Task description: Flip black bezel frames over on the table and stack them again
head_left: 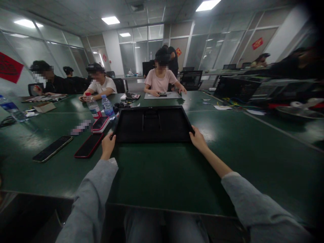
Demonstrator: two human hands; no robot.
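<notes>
A shallow black tray [174, 126] was held over the green table [162, 168], in front of the person; whether it was fully supported by the tabletop could not be told. It was bounded by a raised rim, and inside it only a thin dark bracket [151, 114] could be seen, set toward the far edge. To the left of the tray, a red-capped bottle [93, 108] and a blue-capped bottle [108, 108] were stood upright; their fill levels could not be read. Far to the right of the tray, a metal bowl [298, 113] was blurred, and its contents could not be made out.

The tray's long axis was laid left to right across the person's front, with the hollow side turned upward.

Its left near corner was gripped by the left hand [108, 145], with the fingers curled. Its right edge, near the close corner, was clasped by the right hand [198, 139], whose fingertips were partly hidden. A red-edged phone [88, 145] was placed left of the tray, near the left hand.
</notes>
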